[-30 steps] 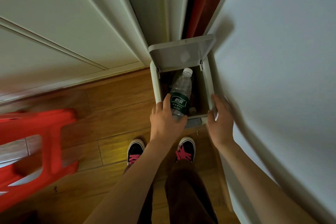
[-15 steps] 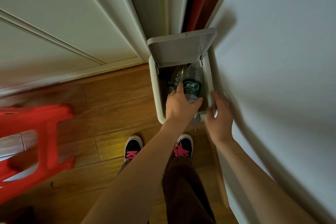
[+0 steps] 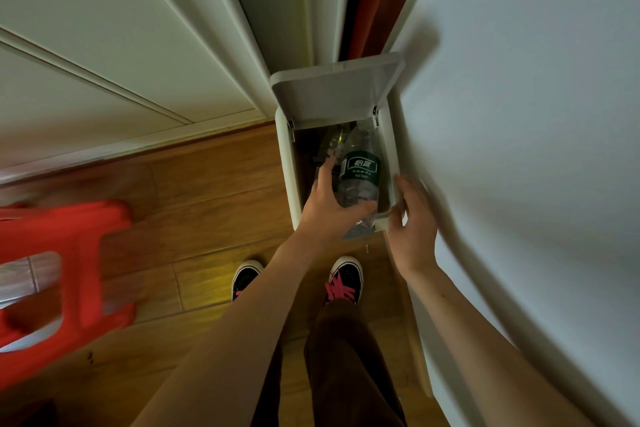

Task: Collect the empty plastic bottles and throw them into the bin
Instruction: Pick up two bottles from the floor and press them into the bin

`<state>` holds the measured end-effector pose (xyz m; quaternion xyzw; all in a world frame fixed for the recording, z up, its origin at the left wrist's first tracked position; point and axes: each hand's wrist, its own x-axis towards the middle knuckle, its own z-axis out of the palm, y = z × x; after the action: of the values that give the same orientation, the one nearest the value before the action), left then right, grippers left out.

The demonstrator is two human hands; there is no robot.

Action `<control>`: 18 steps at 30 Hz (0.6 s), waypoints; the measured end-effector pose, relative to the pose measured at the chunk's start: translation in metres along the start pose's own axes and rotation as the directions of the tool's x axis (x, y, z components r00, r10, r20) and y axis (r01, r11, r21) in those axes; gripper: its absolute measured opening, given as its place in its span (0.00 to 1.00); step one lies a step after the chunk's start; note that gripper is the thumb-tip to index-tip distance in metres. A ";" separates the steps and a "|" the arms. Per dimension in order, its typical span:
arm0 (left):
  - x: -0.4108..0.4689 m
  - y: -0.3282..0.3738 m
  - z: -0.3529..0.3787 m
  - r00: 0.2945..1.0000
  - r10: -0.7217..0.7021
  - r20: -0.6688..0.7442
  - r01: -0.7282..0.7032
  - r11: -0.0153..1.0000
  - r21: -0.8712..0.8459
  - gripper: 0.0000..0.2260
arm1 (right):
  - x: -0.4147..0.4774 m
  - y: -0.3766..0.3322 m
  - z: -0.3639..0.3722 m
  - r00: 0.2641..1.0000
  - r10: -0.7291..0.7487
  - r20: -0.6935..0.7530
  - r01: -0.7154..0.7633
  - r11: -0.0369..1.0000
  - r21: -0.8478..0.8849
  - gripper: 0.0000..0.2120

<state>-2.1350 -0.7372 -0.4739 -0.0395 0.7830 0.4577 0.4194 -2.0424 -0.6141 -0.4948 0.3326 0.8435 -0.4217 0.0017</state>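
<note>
A small white bin [image 3: 284, 163] stands on the wooden floor in the corner, its lid [image 3: 337, 90] tipped up against the wall. My left hand [image 3: 329, 208] grips the base of a clear plastic bottle [image 3: 360, 172] with a dark green label, cap end pointing down into the bin. More clear plastic [image 3: 330, 142] shows deeper inside. My right hand [image 3: 414, 222] rests on the bin's front right corner, fingers curled on the rim.
A red plastic stool [image 3: 65, 274] stands on the floor at the left. White cabinet doors [image 3: 104, 45] run along the back left, and a white wall [image 3: 519, 149] closes the right side. My two black shoes with pink laces [image 3: 341, 282] are just before the bin.
My left hand has carried the bottle from upright at the bin's front rim over the opening and tipped it neck-first inside. My right hand has stayed on the bin's corner.
</note>
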 end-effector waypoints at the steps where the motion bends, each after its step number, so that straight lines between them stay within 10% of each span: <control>1: -0.003 -0.003 -0.001 1.000 0.016 0.011 -0.016 1.000 0.018 0.45 | 0.000 0.000 0.000 1.000 0.004 0.002 -0.004 1.000 0.000 0.24; 18: -0.001 -0.008 0.017 0.992 0.016 -0.128 -0.018 1.000 -0.009 0.43 | -0.003 0.001 0.000 0.999 0.048 0.016 -0.049 0.998 0.026 0.25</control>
<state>-2.1202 -0.7298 -0.4827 -0.0643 0.8063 0.4617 0.3641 -2.0398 -0.6154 -0.4944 0.3496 0.8295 -0.4353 0.0140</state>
